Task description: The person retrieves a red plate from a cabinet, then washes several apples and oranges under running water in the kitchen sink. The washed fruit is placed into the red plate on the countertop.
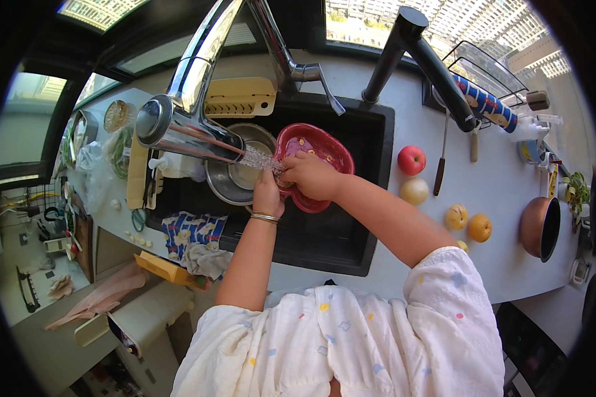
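My left hand [267, 196], with bangles on the wrist, and my right hand [315, 174] meet under a stream of running water [262, 159]. It pours from a chrome faucet head [206, 141]. Between my fingers a small brownish thing partly shows; the fingers and splashing water hide what it is. Below my hands a red lobed plastic basin [340, 153] sits in the black sink [328, 243]. Small pale yellowish pieces [329, 159] lie in the basin. Left of it, a round metal bowl [223, 186] is partly covered by the faucet head.
A red apple [411, 160], a pale round fruit [414, 191] and yellow fruits [479, 228] lie right of the sink, near a dark-handled utensil [439, 176]. A copper-coloured pot [531, 228] stands farther right. A black faucet [422, 64] overhangs the counter. Cloths [193, 233] drape the sink's left front edge.
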`<act>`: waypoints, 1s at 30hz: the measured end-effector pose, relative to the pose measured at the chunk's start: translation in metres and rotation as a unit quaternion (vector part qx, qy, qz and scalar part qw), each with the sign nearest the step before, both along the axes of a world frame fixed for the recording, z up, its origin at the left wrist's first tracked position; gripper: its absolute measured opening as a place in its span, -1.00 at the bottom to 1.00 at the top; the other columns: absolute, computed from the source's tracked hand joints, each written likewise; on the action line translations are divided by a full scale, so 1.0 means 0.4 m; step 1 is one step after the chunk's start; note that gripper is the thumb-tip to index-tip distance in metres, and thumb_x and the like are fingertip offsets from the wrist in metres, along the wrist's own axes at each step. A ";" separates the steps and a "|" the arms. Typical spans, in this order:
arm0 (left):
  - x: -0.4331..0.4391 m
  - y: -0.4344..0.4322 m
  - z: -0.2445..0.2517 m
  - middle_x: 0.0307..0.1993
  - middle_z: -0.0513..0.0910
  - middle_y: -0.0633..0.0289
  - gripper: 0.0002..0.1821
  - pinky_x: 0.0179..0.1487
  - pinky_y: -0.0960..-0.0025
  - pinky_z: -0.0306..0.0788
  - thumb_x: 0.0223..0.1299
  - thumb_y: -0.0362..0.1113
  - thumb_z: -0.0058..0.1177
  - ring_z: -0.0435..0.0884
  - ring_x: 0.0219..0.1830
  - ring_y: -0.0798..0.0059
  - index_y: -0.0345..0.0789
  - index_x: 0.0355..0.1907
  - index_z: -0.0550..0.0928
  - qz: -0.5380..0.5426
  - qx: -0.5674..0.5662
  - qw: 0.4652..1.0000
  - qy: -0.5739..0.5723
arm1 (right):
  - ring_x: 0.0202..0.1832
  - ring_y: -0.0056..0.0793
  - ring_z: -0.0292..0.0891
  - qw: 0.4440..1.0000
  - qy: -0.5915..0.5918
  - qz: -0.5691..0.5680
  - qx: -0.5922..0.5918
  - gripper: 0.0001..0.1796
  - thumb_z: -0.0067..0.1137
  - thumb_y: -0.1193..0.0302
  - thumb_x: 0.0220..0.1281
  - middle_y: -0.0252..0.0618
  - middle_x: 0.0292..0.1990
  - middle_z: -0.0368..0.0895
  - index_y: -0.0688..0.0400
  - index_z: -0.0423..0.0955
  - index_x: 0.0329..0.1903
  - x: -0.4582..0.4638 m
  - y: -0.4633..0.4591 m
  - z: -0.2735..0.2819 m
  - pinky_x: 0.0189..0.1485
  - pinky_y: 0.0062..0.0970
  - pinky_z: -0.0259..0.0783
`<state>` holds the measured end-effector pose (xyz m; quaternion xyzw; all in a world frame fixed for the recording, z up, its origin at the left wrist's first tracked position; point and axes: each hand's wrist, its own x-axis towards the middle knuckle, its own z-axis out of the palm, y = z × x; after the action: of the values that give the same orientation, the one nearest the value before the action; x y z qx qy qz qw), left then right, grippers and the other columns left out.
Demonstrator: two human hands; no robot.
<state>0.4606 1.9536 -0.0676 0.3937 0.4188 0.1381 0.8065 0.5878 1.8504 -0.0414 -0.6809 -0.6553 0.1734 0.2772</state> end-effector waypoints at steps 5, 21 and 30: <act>0.007 -0.012 0.026 -0.10 0.63 0.22 -0.58 -0.14 0.28 0.57 0.47 -0.03 -0.31 0.63 -0.09 0.38 -0.30 0.05 0.48 0.033 0.022 0.999 -0.029 | 0.01 -0.32 0.38 0.982 -0.162 -0.087 -0.043 -0.74 0.22 0.41 -0.07 -0.33 -0.09 0.50 -0.08 0.66 -0.23 0.035 0.000 0.012 0.10 -0.25 0.33; -0.007 -0.008 0.033 -0.08 0.61 0.22 -0.59 -0.17 0.34 0.57 0.47 -0.03 -0.29 0.62 -0.09 0.44 -0.29 0.05 0.49 0.005 0.024 1.000 0.000 | 0.07 -0.34 0.37 0.956 -0.226 0.160 -0.094 -0.80 0.23 0.30 0.01 -0.45 -0.08 0.56 -0.08 0.68 -0.25 0.060 0.034 0.055 0.09 -0.31 0.32; -0.006 -0.017 0.042 -0.08 0.60 0.25 -0.61 -0.21 0.37 0.57 0.46 -0.04 -0.26 0.62 -0.10 0.46 -0.26 0.05 0.49 0.019 0.028 0.999 0.023 | 0.01 -0.25 0.41 0.992 -0.049 -0.112 -0.031 -0.83 0.20 0.39 -0.10 -0.21 -0.15 0.55 0.12 0.62 -0.37 -0.064 0.058 -0.001 0.03 -0.21 0.36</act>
<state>0.4584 1.9468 -0.0509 0.4110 0.4403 0.1562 0.7828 0.5620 1.8736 -0.0417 -0.7661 -0.5820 0.1278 0.2407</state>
